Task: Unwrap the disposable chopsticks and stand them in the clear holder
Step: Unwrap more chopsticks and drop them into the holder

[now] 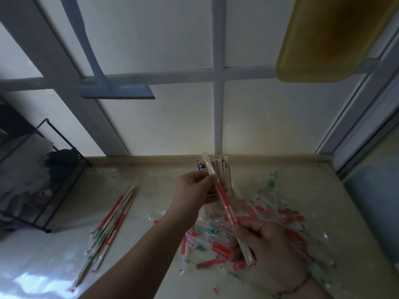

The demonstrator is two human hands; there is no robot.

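Pinching one wrapped chopstick pair [224, 203]: left hand [195, 187] upper end, right hand [262, 242] lower end, above wrapper litter [280, 216]; clear holder [224, 175] near counter's back edge [151, 159].

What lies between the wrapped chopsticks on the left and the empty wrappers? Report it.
In the head view, the left hand's forearm crosses bare counter between the wrapped chopsticks and the wrappers.

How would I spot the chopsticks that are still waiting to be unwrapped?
Start at the black wire rack on the counter's left side. Just right of it lies a loose bundle of wrapped chopsticks. Unlike the flat, torn wrappers scattered to the right, these are long, straight and still sealed.
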